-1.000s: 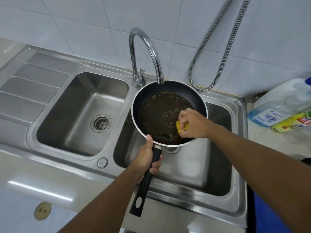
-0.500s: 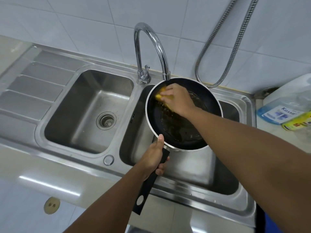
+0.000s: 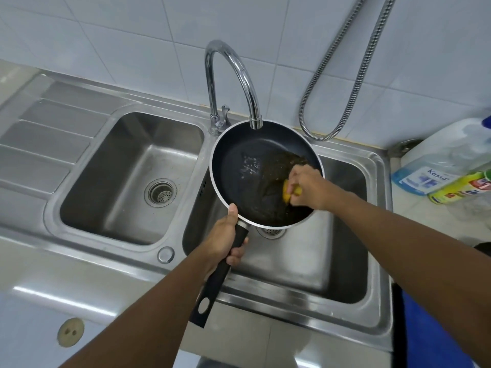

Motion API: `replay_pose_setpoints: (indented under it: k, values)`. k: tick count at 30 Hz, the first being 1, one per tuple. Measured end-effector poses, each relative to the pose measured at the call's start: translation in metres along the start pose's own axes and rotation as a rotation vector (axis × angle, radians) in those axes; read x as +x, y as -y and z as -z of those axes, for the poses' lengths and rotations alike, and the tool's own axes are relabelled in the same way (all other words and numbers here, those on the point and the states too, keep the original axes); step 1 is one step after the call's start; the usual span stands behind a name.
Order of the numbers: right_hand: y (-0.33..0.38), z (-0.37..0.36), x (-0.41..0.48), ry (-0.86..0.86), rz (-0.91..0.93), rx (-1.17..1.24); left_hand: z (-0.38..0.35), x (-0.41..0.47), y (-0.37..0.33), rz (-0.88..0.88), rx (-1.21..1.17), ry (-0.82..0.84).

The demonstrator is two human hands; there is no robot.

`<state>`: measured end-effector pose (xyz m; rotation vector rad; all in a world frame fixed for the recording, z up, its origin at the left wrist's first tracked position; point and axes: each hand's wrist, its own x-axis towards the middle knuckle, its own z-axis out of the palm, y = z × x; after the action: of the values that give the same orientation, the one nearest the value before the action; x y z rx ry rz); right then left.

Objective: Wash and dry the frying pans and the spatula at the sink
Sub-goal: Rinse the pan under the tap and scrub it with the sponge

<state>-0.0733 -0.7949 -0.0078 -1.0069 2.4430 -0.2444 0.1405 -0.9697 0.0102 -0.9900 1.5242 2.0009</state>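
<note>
A black frying pan with a silver rim hangs over the right basin of the steel sink, tilted, with brownish soapy water pooled in its right half. My left hand grips the pan's black handle just below the rim. My right hand holds a yellow sponge pressed against the pan's inner right side. The tap spout ends just above the pan's far rim. No spatula or second pan is in view.
The left basin with its drain lies beside the pan, and a ribbed draining board is further left. A metal shower hose hangs on the tiled wall. Detergent bottles lie on the counter at right.
My right hand has swept the sponge from the pan's far left rim to its near right side. The pan has stayed in my left hand over the right basin.
</note>
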Motion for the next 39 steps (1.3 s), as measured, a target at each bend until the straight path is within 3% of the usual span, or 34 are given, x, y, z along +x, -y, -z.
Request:
replay_pose_setpoints:
  k: [3,5,7,10,14,18,21,26,29,32,35,39]
  values:
    - [-0.013,0.004,0.021,-0.217,-0.122,-0.120,-0.002,-0.004,0.002,0.032,0.037,0.006]
    - [-0.008,0.006,0.036,-0.355,-0.184,-0.024,-0.005,-0.005,0.006,0.034,0.060,0.009]
    - [0.008,0.007,0.049,-0.375,-0.188,0.066,-0.008,-0.004,0.010,0.012,0.076,0.018]
    - [0.045,0.006,0.056,-0.253,-0.025,0.095,-0.008,0.000,0.013,-0.029,0.088,0.019]
    - [0.077,-0.014,0.048,-0.250,0.279,0.140,-0.006,0.001,0.010,-0.044,0.113,0.016]
    - [0.070,-0.046,0.021,-0.289,0.475,0.081,-0.002,0.000,0.003,-0.030,0.105,0.006]
    - [0.044,-0.051,0.001,-0.304,0.523,0.074,0.005,0.002,0.001,-0.038,0.093,0.025]
    - [-0.009,-0.025,-0.007,-0.197,0.462,-0.221,0.011,0.002,0.000,-0.009,0.102,0.035]
    - [-0.027,-0.010,0.007,-0.287,0.297,-0.307,0.009,0.003,0.002,-0.003,0.119,0.038]
    - [-0.022,0.005,0.031,-0.346,0.055,-0.189,0.005,0.003,0.003,-0.016,0.126,0.029]
    - [0.000,0.019,0.062,-0.388,-0.067,0.018,0.000,0.003,0.003,-0.033,0.154,0.031]
    - [0.052,0.023,0.081,-0.311,0.068,0.068,-0.004,0.001,0.004,-0.036,0.189,0.023]
